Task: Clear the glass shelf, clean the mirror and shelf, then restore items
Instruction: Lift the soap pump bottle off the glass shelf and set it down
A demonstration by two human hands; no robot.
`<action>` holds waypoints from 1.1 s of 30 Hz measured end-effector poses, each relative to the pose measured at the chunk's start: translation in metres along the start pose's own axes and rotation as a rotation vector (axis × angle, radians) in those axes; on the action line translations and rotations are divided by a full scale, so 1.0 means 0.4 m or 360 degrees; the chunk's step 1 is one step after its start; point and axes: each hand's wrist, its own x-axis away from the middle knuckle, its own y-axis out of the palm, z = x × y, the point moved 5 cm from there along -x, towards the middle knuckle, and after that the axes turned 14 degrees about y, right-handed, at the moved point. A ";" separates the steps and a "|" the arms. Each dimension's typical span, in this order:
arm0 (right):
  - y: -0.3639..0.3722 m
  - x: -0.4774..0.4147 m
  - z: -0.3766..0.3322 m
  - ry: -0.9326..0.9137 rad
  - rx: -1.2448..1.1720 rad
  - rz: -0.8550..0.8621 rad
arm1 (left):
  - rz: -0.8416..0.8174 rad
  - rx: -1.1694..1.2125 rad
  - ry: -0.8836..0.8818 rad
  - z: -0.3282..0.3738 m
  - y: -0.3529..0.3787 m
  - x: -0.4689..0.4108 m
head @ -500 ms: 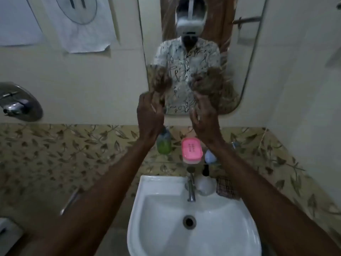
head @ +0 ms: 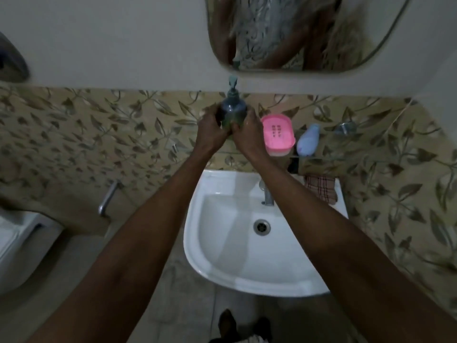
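Observation:
A green pump soap bottle (head: 233, 107) stands at the left end of the glass shelf (head: 326, 157), below the mirror (head: 291, 33). My left hand (head: 212, 129) and my right hand (head: 247, 134) both wrap around the bottle's body from either side. To its right on the shelf sit a pink soap dish (head: 278, 133) and a pale blue bottle (head: 308, 142) lying tilted. The bottle's base is hidden by my fingers.
A white sink (head: 222, 243) with a chrome tap (head: 267, 194) is under the shelf. A checked cloth (head: 321, 189) lies on the sink's back right corner. A toilet (head: 19, 243) is at the left, and a wall faucet (head: 107, 199) beside it.
Both hands dropped from in front of the mirror down to the shelf and closed around the green pump bottle. The view tilted downward.

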 end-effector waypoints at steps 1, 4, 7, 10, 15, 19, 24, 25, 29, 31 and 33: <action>-0.004 -0.002 -0.004 -0.0021 -0.0032 -0.0020 | 0.0031 0.0042 0.0025 0.001 -0.002 0.002; -0.015 0.025 -0.011 -0.0150 -0.0106 -0.0074 | 0.0187 0.0117 0.0087 0.008 -0.016 0.035; -0.007 0.117 0.025 -0.0304 -0.0103 -0.0066 | 0.0308 0.0173 0.0063 -0.007 -0.030 0.143; 0.030 0.214 0.113 -0.0347 -0.0116 -0.0043 | 0.0345 0.0179 -0.0002 -0.043 -0.032 0.283; 0.131 0.252 0.278 -0.0080 -0.0143 -0.0189 | 0.0300 0.0300 -0.0149 -0.160 0.030 0.398; 0.218 0.182 0.364 0.0093 -0.0147 -0.0316 | 0.0230 0.0314 -0.0271 -0.282 0.091 0.378; 0.316 0.064 0.423 0.0241 -0.0114 -0.0416 | 0.0139 0.0253 -0.0343 -0.417 0.133 0.307; 0.336 0.044 0.429 0.0257 -0.0114 -0.0439 | 0.0133 0.0235 -0.0344 -0.439 0.135 0.293; 0.399 -0.004 0.438 0.0240 -0.0092 -0.0438 | 0.0115 0.0153 -0.0362 -0.512 0.130 0.264; 0.430 -0.013 0.441 0.0221 -0.0083 -0.0455 | 0.0111 0.0116 -0.0390 -0.547 0.123 0.265; 0.456 -0.016 0.448 0.0228 -0.0095 -0.0474 | 0.0101 0.0106 -0.0404 -0.571 0.120 0.268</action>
